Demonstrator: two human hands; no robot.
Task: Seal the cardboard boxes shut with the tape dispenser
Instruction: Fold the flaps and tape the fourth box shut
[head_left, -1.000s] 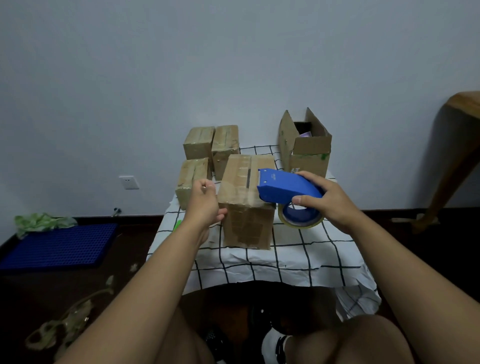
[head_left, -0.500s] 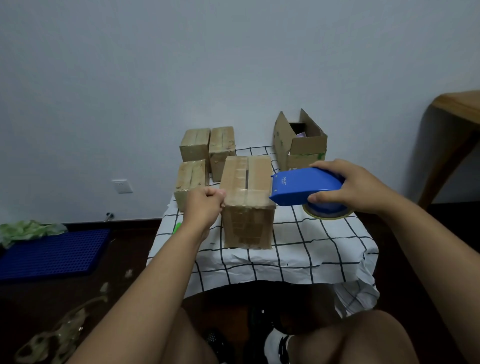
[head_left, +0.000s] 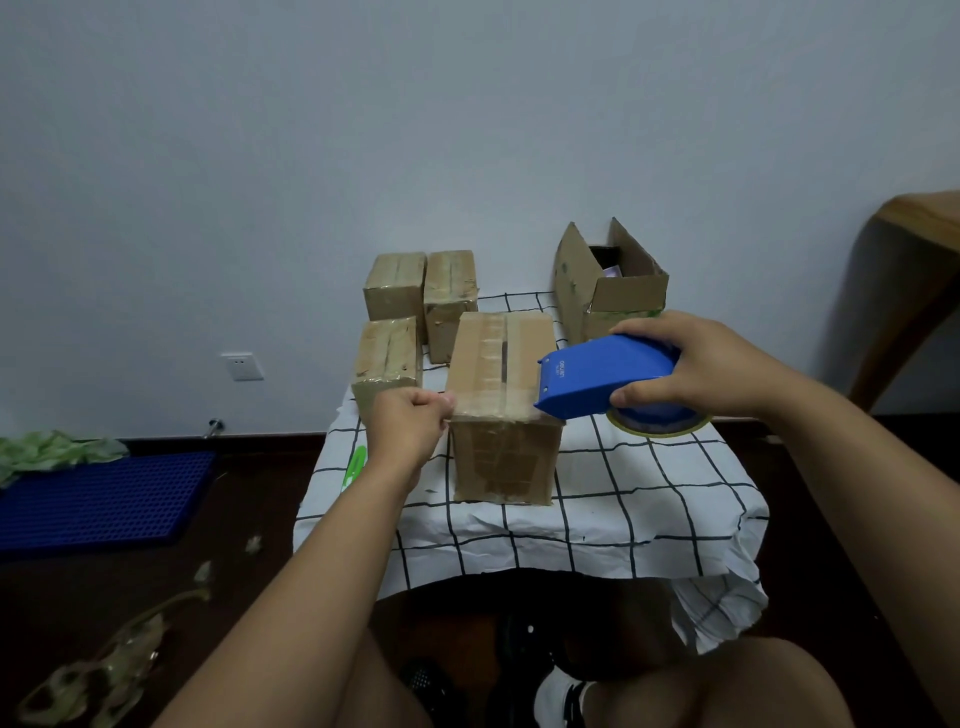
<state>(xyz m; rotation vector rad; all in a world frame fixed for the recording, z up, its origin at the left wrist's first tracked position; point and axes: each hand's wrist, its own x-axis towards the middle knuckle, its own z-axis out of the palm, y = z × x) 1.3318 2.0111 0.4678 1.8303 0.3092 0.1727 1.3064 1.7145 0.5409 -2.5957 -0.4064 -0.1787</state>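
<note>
While the left hand (head_left: 410, 427) pinches the tape end at the front box's (head_left: 501, 410) near top edge, the right hand (head_left: 698, 366) grips the blue tape dispenser (head_left: 602, 375) at its right corner.

Both forearms bare, reaching forward over knees. Left hand (head_left: 408, 427) curled into fist, knuckles against near left top edge of front box (head_left: 503, 405), pinching tape end there. Right hand (head_left: 696, 364) wrapped over blue tape dispenser (head_left: 602, 382), thumb beneath, at box's near right top corner.
</note>
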